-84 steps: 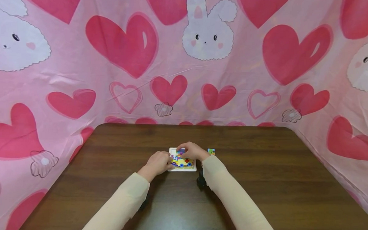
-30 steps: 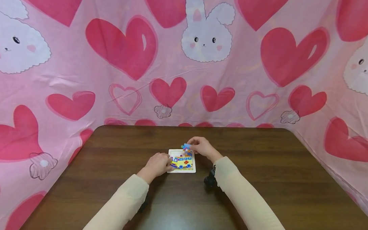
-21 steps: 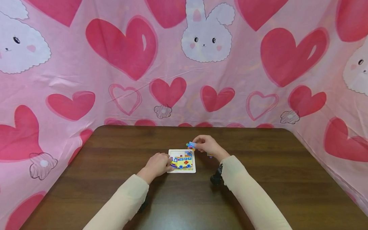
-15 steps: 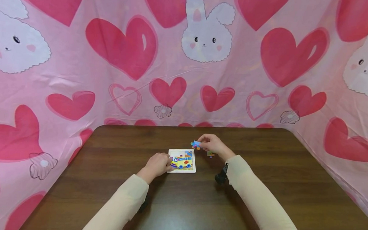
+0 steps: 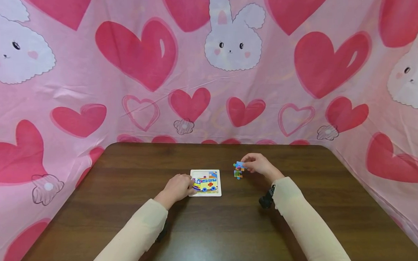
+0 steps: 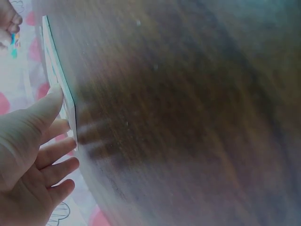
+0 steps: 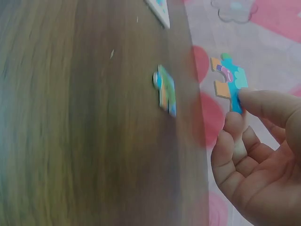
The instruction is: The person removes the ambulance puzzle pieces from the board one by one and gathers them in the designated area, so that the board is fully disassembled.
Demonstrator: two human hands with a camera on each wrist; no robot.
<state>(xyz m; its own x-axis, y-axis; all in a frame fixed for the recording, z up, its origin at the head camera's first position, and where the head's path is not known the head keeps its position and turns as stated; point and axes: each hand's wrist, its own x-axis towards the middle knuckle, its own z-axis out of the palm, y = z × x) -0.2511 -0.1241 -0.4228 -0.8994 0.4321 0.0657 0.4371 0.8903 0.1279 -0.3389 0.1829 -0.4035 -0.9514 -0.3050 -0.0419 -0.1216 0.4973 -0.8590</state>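
A white-framed jigsaw puzzle board [image 5: 206, 195] with a yellow ambulance picture lies on the table. My left hand [image 5: 178, 187] grips its left edge; in the left wrist view the thumb lies on the rim and the fingers are beside it. To the right, my right hand [image 5: 260, 165] pinches a blue and orange puzzle piece [image 7: 233, 77] between thumb and fingers, raised off the table. Just below that piece in the head view, a green and blue puzzle piece [image 5: 238, 174] lies on the wood. The board's upper left part shows bare backing.
The brown wooden table [image 5: 212, 230] runs to a pink cloth backdrop [image 5: 200, 73] with hearts and rabbits along its far side. A black wrist camera [image 5: 266, 199] hangs under the right wrist.
My right hand has taken the blue and orange piece from above the board and carried it right, beside the loose green piece. My left hand has stayed at the board's left edge.
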